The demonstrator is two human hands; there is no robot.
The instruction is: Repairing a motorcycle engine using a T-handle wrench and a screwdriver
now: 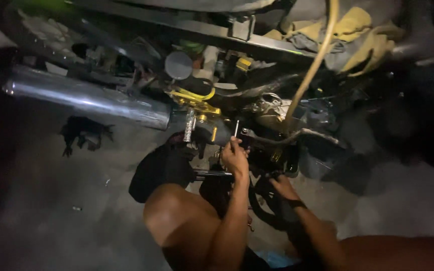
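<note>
My left hand [234, 156] is raised against the underside of a motorcycle, its fingers pinched on a thin upright tool [237, 129]. The tool's tip sits beside a dark engine part [212, 131] below a gold-coloured bracket [197, 104]. My right hand [280, 184] is lower and to the right, smeared dark. Its fingers reach into a black framed part [277, 159], and their grip is lost in shadow. My bare left knee [177, 216] is bent just below both hands.
A chrome exhaust pipe [86, 98] runs from the left towards the engine. A yellowish hose [313, 62] hangs down the middle right, with yellow rags [360, 30] behind it. A black cloth bundle [160, 168] lies by my knee, and a dark rag [84, 133] on the concrete floor [51, 211].
</note>
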